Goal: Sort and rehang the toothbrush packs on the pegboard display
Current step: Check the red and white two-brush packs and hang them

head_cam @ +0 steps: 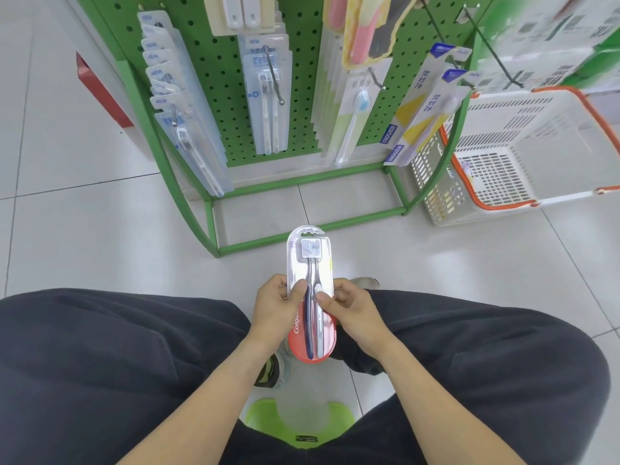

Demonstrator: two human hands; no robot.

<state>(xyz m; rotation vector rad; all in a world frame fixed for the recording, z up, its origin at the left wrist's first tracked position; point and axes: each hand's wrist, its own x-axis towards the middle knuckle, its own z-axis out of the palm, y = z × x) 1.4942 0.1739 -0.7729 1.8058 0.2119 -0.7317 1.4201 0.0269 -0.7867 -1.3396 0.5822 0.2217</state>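
A red-and-clear Colgate toothbrush pack (310, 263) with two brushes is held upright between my knees, its hang hole pointing toward the rack. My left hand (276, 305) grips its left edge with the thumb across the front. My right hand (352, 308) pinches its right edge. The green pegboard display (218, 62) stands ahead. On its hooks hang a row of clear blue-labelled packs (177, 105), a twin pack (268, 95), a blue-bristled brush pack (355, 115) and yellow-and-blue packs (426, 105).
A white plastic basket with an orange rim (523, 152) sits on the tiled floor to the right of the rack. Bare metal hooks (496, 58) jut out at the upper right. A green stool (268, 421) is under me, my dark-trousered legs at both sides.
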